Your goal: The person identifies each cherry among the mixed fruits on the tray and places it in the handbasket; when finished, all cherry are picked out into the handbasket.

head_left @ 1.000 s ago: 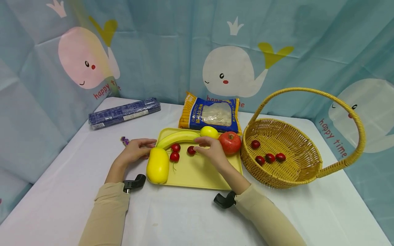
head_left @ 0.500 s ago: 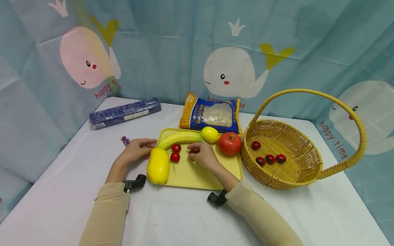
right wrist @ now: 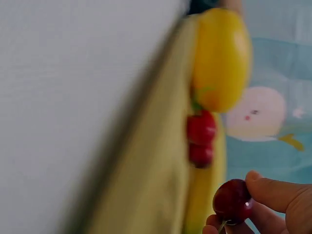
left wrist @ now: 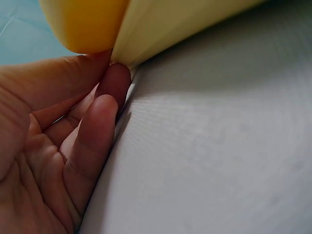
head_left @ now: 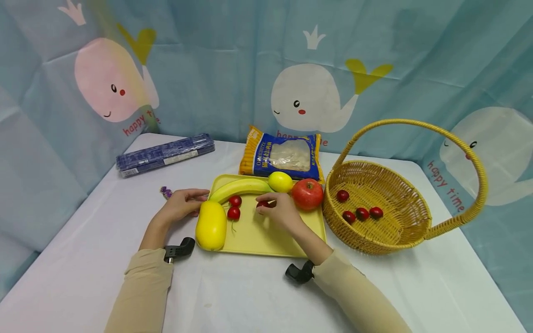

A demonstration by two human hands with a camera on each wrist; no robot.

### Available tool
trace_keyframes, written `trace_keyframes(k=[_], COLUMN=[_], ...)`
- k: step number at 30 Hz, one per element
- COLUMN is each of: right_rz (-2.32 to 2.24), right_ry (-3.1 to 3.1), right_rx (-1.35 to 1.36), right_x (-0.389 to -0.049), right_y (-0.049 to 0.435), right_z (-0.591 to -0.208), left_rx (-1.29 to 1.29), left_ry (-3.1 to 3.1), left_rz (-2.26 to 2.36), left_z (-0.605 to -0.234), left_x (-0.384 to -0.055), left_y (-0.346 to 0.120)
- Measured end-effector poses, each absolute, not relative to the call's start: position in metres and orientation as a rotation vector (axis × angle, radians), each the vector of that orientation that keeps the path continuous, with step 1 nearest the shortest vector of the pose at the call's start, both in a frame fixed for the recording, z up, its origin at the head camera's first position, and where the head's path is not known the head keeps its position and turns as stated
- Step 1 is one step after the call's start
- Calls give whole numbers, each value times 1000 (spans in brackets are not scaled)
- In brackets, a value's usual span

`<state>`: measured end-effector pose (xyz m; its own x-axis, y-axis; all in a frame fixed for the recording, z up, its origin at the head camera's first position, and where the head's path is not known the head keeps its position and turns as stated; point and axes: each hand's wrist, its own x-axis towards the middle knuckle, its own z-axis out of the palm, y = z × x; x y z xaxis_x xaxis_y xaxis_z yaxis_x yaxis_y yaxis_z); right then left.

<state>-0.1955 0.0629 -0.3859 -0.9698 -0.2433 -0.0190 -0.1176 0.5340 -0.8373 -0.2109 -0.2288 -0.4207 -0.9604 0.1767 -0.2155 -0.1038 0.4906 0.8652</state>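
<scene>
My right hand [head_left: 284,213] pinches a dark red cherry [right wrist: 233,201] between thumb and fingers; in the head view it is over the yellow tray [head_left: 262,243]. Two brighter red cherries [head_left: 234,213] lie together on the tray, one with its stem showing. At the tray's left edge my left hand [head_left: 180,206] grips the rim, fingertips and thumb meeting there in the left wrist view. Right beside that hand is a smooth, oblong yellow fruit [head_left: 211,226]. A banana [head_left: 241,187], a lemon [head_left: 280,181] and a red apple [head_left: 307,194] line the tray's far and right sides.
A wicker basket [head_left: 370,244] with a tall arched handle stands right of the tray, several dark cherries [head_left: 362,213] inside. Behind the tray lies a blue and yellow food bag [head_left: 287,155]. A long blue packet [head_left: 166,155] and a small purple item [head_left: 165,192] lie left.
My right hand came down and left over the tray, its fingers closed on the dark cherry, and it has since shifted slightly right with it. My left hand stays at the rim.
</scene>
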Motion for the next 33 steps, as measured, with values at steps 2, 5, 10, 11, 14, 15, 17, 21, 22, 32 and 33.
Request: trace_keyframes(k=[2, 5, 10, 11, 14, 15, 17, 21, 22, 32, 33], right_rz=[-1494, -1600, -1679, -1671, -1653, -1644, -1626, -1537, -1505, -1193, -1192], right_ry=[2621, 2601, 2629, 2648, 2681, 2694, 2719, 2778, 2791, 2849, 2847], right_rx=[-306, -299, -214, -189, -114, -90, -61, 4, 13, -9, -16], right_x=[-192, -187, -179, -178, -173, -172, -168, -160, -159, -152, -152], right_y=[71, 88, 127, 136, 166, 177, 198, 237, 245, 290, 291], right_z=[-375, -359, -341, -339, -336, -335, -334, -334, -334, -344, -346], left_rx=[63, 59, 63, 64, 69, 76, 73, 81, 75, 88, 87], left_ry=[2470, 2477, 2479, 2478, 2479, 2477, 2473, 2475, 2476, 2470, 2470], left_rz=[1444, 1437, 1439, 1439, 1439, 1439, 1442, 1440, 1440, 1446, 1446], left_z=[-421, -421, -420, -420, -420, -421, -421, -422, -422, -423, -423], left_x=[-210, -210, -209, -209, -209, -209, -210, -212, -212, -213, -213], left_y=[-230, -232, -235, -235, -235, -234, -233, -232, -232, -231, -230])
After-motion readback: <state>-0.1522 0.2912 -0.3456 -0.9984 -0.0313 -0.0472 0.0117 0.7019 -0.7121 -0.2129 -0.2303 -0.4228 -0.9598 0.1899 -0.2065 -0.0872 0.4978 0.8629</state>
